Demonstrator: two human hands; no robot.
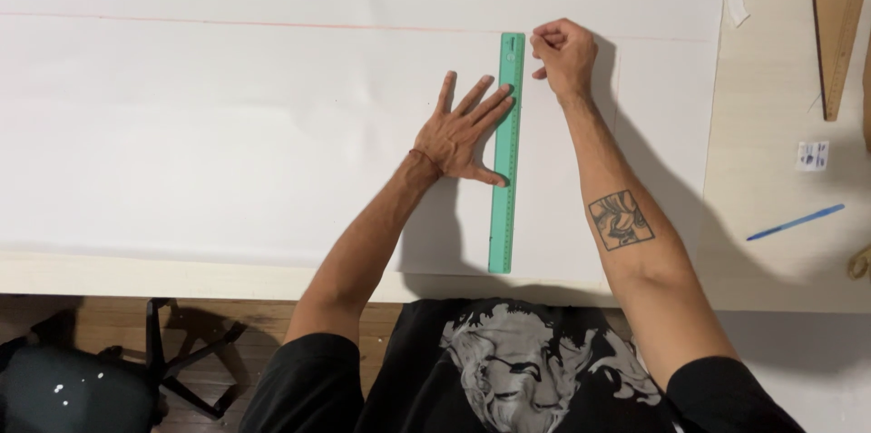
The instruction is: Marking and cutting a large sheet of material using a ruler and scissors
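**Ruler pinned flat on paper, right hand closed at its far end**

A long green plastic ruler point(506, 153) lay lengthwise on a large white sheet of paper point(227, 124), running from near the table's front edge up towards a faint reddish line point(272, 23) drawn across the sheet. Its far end sat just at that line.

The left hand point(463, 132) was spread open, palm down on the paper, fingers splayed, with the fingertips and thumb touching the ruler's left edge and face. Judgement: this flat, wide spread served to pin the ruler against sliding on the smooth paper (a broad press holds a long straightedge better than a single finger).

The right hand point(562, 52) was curled into a closed pinch just right of the ruler's far end, fingers bunched together. Whether it held a pencil or other marker could not be told; nothing protruded visibly. Its position beside the ruler's edge suits working along that edge.

The two hands were apart, on either side of the ruler.

The sheet covered most of the pale wooden table point(771, 170). Well to the right lay a blue pen point(796, 222), untouched, and a wooden straightedge point(839, 24) leaned at the upper corner. A black chair point(172, 360) stood below the table's left.
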